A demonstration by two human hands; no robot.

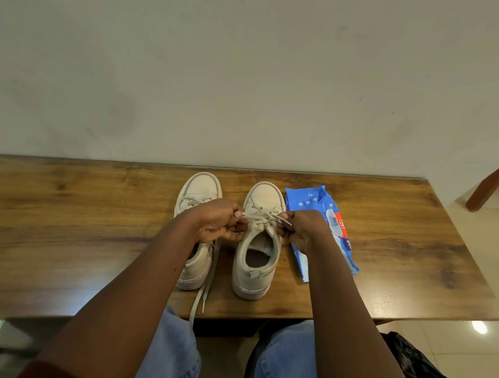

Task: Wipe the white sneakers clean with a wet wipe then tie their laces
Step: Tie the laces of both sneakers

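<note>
My left hand and right hand each pinch an end of the soft, limp lace over the right sneaker on the counter, gripping near the knot, since the light shoe may slide.

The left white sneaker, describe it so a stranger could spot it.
On the brown wooden table, two white sneakers stand side by side. It is the left white sneaker, farther from the blue wipes packet; its untied laces trail off the table's near edge.
</note>
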